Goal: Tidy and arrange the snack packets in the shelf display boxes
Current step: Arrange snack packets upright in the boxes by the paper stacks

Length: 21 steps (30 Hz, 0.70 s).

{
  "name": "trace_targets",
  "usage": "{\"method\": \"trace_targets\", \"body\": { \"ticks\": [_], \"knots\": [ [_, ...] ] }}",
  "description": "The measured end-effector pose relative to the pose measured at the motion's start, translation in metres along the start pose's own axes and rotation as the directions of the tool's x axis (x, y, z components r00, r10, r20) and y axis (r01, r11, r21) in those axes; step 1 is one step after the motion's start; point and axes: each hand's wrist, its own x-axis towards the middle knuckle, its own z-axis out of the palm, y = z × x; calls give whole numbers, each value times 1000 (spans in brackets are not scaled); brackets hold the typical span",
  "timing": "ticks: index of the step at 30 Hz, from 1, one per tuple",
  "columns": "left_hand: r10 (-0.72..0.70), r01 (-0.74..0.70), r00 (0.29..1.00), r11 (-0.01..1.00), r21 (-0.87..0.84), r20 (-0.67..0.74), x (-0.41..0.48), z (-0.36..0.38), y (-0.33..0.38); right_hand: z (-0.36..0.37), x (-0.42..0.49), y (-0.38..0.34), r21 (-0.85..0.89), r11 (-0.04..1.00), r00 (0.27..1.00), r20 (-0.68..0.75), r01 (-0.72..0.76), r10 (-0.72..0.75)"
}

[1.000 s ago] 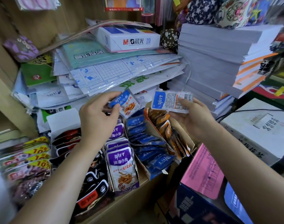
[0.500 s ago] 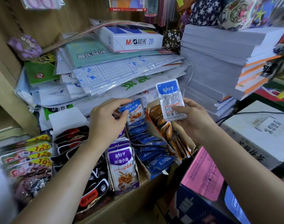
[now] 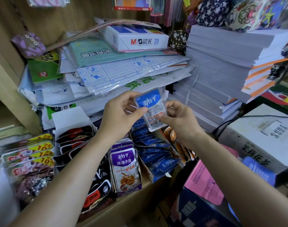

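- At the front edge of the shelf [image 3: 136,199], a purple packet [image 3: 125,167] stands upright at the head of its display box [image 3: 129,190]. It has white characters and a picture of orange strips.
- Just to the right, blue packets [image 3: 156,154] lean in a row that runs toward the back of the shelf. Orange packets [image 3: 177,145] fill the next box along.
- Above the blue row, a blue-and-white packet [image 3: 150,110] is held off the shelf. It has a blue band with white characters on top and a white panel of small print below, and its top tips slightly left.
- The left hand [image 3: 122,115] pinches the packet's left edge between thumb and fingers.
- The right hand [image 3: 181,122] pinches its lower right side the same way.
- Toward the back, plastic-wrapped sheets [image 3: 123,71] are stacked under a white paper box [image 3: 138,40].
- A tall pile of white paper [image 3: 221,66] stands to the right.
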Motion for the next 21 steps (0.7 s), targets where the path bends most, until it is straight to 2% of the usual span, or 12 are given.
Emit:
{"method": "trace_targets", "body": {
  "ticks": [3, 6, 9, 12, 13, 15, 17, 19, 21],
  "knots": [
    [34, -29, 991, 999, 38, -129, -1, -3, -1, 0, 1, 2, -174, 982, 997, 0, 71, -72],
    [50, -37, 988, 995, 89, -147, 0, -14, -6, -12, 2, 2, -461, 879, 991, 10, 120, -130],
    [39, -14, 993, 977, 212, -112, -2, -18, -17, -28, -4, -3, -625, 774, 987, 160, 100, 1],
    [63, -29, 993, 948, 316, -99, -4, -15, -23, -41, -19, -11, -769, 626, 917, 332, 127, 221],
    [68, -33, 994, 939, 341, -91, -5, -13, -24, -44, -24, -10, -828, 538, 906, 339, 160, 252],
    [41, -27, 999, 906, 423, -25, -5, -10, -27, -45, -31, -6, -888, 394, 922, 333, 236, 199],
    [-50, -17, 993, 826, 563, 103, -8, -6, -29, -43, -32, 3, -876, 393, 929, 349, 278, 121],
    [-129, -32, 972, 757, 652, 197, -10, -3, -28, -42, -30, 10, -866, 403, 923, 368, 294, 117],
    [-141, -36, 963, 775, 630, 229, -11, -4, -24, -43, -30, 14, -865, 406, 919, 373, 296, 125]
  ]
}}
